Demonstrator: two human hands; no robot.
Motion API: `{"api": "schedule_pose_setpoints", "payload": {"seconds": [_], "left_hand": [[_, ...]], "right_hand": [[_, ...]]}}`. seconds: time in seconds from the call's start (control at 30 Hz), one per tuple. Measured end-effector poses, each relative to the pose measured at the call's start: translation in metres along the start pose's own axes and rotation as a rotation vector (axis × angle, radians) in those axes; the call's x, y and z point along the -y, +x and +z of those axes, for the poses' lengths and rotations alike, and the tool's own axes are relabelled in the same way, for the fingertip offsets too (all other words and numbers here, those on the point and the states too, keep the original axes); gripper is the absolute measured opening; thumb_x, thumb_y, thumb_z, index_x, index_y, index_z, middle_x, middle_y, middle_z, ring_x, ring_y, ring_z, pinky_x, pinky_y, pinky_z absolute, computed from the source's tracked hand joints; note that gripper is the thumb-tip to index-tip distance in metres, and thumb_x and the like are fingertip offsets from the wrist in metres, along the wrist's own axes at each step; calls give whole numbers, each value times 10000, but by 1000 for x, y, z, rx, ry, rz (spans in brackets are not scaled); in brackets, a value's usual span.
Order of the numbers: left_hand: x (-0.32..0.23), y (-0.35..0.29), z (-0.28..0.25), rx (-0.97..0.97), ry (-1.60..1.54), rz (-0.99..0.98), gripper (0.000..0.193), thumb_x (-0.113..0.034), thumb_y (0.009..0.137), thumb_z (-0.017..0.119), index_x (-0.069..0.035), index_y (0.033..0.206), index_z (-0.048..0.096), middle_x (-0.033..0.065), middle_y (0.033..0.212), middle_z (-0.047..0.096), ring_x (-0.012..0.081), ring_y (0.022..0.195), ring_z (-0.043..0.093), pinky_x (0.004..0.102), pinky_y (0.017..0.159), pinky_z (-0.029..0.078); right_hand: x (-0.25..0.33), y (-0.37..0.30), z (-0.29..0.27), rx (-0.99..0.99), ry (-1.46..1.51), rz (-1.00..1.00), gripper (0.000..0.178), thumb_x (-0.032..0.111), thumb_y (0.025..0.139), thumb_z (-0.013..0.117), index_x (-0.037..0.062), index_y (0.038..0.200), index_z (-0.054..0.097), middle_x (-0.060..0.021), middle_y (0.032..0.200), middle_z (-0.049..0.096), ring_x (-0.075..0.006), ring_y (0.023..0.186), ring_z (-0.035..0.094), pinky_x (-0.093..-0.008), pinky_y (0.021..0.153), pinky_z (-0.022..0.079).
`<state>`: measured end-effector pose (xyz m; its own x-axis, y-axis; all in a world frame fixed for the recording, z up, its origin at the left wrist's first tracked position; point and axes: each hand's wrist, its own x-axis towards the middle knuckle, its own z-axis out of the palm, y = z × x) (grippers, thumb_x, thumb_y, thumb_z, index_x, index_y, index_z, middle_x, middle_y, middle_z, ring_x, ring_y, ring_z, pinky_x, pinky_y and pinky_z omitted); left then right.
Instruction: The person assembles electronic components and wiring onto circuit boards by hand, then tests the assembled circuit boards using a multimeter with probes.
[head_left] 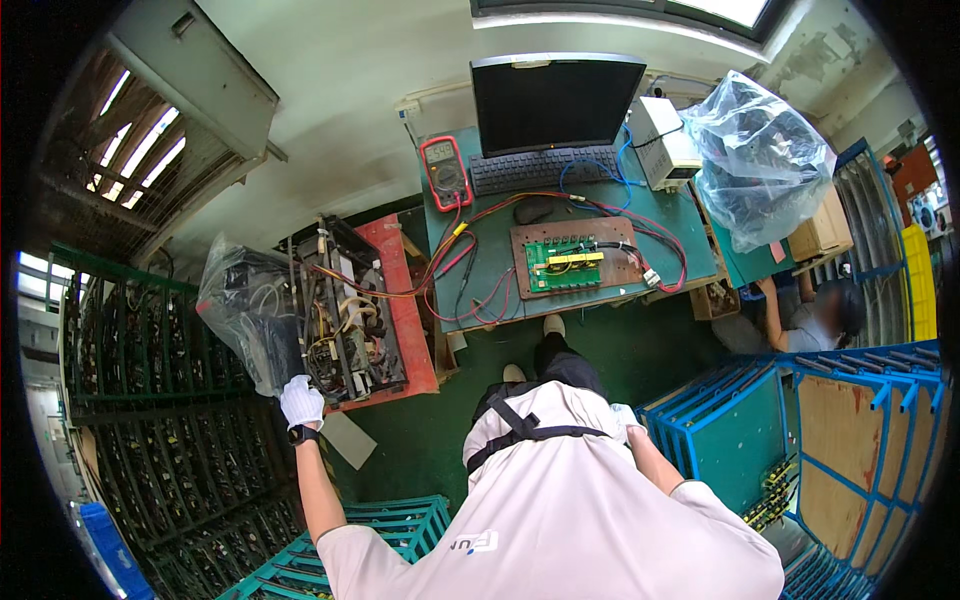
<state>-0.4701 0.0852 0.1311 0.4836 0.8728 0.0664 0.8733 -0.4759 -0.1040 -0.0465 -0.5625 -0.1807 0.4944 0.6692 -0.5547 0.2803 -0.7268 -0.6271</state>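
Note:
My left hand (302, 403), in a white glove with a dark watch at the wrist, is at the near corner of an open electronics chassis (350, 320) full of wires. Its fingers look bent together beside a clear plastic bag (245, 315); what they grip, if anything, is hidden. Close to my waist is my right hand (627, 418), also gloved in white, its fingers mostly hidden by my body. On the green table, a green circuit board (563, 268) with yellow parts lies on a brown plate (528, 285). Leads run from the board to the left.
A red multimeter (446, 172), monitor (555, 105), keyboard (540, 170) and white boxed device (667, 145) stand on the table (480, 255). Racks of boards (170, 440) line the left. Blue racks (735, 420) stand right, near another person (810, 320). The chassis rests on a red surface (412, 320).

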Motion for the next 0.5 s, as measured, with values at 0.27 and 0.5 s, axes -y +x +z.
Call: {"api": "schedule_pose_setpoints", "payload": {"seconds": [0.27,0.5], "left_hand": [[1,0,1,39,11,-19,224,-123,797,605,-101,983,729,141,964,713,344,931,667,470,833,533],[-3,5,-1,83,-10,-43,233,-117,798,607,-97,992,736,140,990,717,343,954,666,464,853,532]], "right_hand": [[47,-2,-17,261,-688,-8,176,199,904,554,232,923,726,-33,869,691,-174,836,651,-350,679,489],[33,-3,2,308,-566,34,236,200,998,494,191,963,727,-9,909,703,-153,875,648,-344,720,507]]}}
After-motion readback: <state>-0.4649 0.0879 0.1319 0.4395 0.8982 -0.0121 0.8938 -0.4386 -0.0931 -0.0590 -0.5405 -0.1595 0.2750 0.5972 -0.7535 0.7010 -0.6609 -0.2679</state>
